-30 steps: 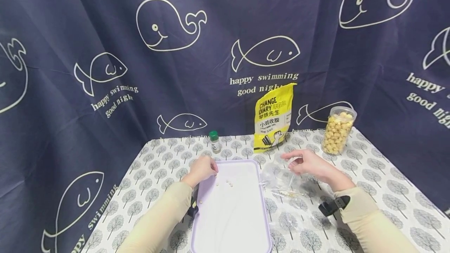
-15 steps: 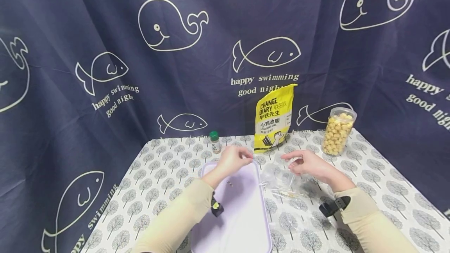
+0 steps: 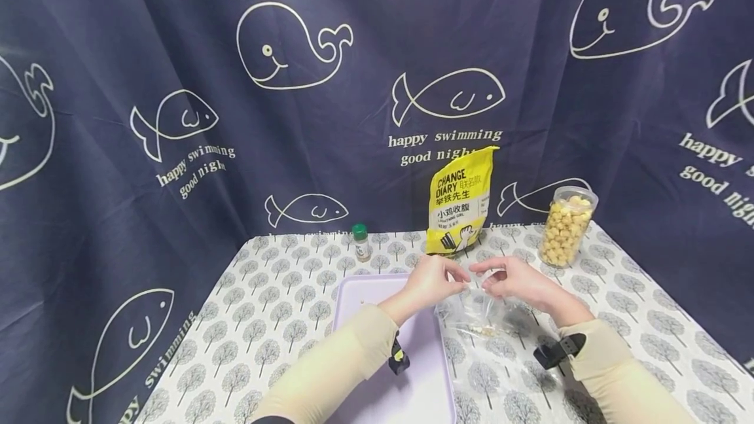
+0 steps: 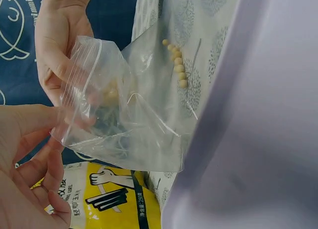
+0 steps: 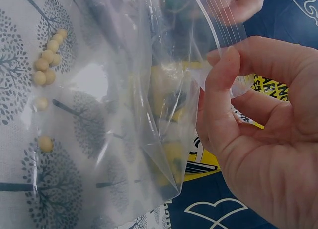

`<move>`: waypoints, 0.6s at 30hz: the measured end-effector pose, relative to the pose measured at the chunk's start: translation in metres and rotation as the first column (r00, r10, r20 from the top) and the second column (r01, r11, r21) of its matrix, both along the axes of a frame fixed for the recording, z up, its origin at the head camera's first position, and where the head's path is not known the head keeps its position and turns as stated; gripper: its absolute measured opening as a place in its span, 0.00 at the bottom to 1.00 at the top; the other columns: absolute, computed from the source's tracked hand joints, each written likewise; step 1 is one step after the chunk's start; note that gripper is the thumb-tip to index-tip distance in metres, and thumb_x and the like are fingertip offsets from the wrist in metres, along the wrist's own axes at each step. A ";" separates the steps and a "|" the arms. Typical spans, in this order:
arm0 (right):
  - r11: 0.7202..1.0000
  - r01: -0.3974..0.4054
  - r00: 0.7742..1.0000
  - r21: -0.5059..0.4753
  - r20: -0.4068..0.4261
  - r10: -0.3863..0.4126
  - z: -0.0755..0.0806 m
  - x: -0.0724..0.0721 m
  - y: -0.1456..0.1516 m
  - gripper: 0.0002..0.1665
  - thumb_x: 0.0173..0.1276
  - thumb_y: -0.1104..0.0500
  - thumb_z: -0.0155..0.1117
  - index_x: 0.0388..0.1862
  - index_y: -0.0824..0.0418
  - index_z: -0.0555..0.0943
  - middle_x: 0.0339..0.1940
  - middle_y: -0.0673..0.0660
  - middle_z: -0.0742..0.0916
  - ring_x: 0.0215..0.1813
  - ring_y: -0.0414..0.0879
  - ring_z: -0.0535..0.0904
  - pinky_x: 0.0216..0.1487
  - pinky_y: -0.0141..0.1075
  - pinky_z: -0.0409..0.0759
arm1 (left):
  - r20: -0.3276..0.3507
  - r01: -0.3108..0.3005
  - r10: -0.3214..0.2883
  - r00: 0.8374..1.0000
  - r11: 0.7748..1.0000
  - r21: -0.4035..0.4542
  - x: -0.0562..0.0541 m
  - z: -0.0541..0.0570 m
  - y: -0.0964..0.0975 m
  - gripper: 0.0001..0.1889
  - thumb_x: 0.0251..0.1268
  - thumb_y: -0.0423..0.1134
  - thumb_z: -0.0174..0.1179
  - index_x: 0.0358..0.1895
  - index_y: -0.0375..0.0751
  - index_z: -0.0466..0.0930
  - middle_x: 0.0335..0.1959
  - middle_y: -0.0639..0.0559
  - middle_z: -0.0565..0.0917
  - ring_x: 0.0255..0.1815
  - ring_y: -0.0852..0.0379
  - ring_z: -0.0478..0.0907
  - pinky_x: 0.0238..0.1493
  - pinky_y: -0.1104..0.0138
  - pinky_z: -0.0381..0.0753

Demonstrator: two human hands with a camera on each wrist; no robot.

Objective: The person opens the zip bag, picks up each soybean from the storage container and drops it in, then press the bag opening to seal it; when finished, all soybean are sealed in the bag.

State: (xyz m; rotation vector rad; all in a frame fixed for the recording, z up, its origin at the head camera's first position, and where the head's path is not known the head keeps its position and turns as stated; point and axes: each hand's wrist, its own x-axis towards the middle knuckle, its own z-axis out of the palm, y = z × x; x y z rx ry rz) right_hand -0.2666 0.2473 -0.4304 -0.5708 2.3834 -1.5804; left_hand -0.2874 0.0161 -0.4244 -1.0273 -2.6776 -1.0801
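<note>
A clear zip bag (image 3: 473, 317) lies to the right of the lilac tray (image 3: 421, 362), with its mouth raised. My right hand (image 3: 518, 282) pinches one edge of that mouth between thumb and forefinger, as the right wrist view shows. My left hand (image 3: 432, 280) is at the opening, forefinger and thumb tips close together at the plastic; any small thing between them is hidden. Inside the bag, several small round beige balls (image 4: 179, 68) lie in a row at the bottom. One pale speck-sized ball (image 3: 362, 302) shows on the tray beside the left sleeve.
Behind the bag stands a yellow printed pouch (image 3: 461, 205). A clear jar of yellow puffed snacks (image 3: 567, 228) is at the back right. A small green-capped bottle (image 3: 361, 244) stands behind the tray. A dark blue curtain (image 3: 318, 136) hangs beyond the tree-print tablecloth (image 3: 283, 286).
My left hand has left the tray's far left corner and moved right across it to the bag's mouth. The right hand keeps its hold on the bag.
</note>
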 end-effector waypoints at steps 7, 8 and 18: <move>1.000 0.009 1.000 0.021 0.010 -0.009 0.002 -0.002 0.000 0.35 0.60 0.73 0.64 0.67 0.80 0.70 0.34 0.62 0.84 0.33 0.44 0.79 0.33 0.35 0.81 | 0.079 -0.068 0.062 0.995 0.995 0.072 -0.015 0.000 -0.024 0.12 0.62 0.46 0.73 0.45 0.47 0.90 0.31 0.64 0.84 0.27 0.66 0.76 0.29 0.72 0.77; 1.000 0.011 1.000 0.021 0.012 -0.011 0.002 -0.003 0.000 0.35 0.60 0.73 0.64 0.67 0.80 0.70 0.35 0.62 0.84 0.33 0.44 0.79 0.33 0.35 0.81 | 0.084 -0.089 0.084 0.993 0.994 0.065 -0.019 0.001 -0.031 0.12 0.62 0.47 0.73 0.45 0.47 0.90 0.32 0.64 0.85 0.29 0.66 0.76 0.31 0.71 0.77; 1.000 0.024 0.999 0.008 0.025 -0.024 -0.002 -0.002 0.000 0.35 0.60 0.74 0.64 0.67 0.81 0.70 0.37 0.65 0.83 0.34 0.42 0.79 0.34 0.34 0.81 | 0.102 -0.207 0.214 0.971 0.975 -0.082 -0.045 -0.015 -0.119 0.04 0.61 0.37 0.73 0.38 0.45 0.90 0.34 0.57 0.88 0.34 0.61 0.81 0.43 0.64 0.82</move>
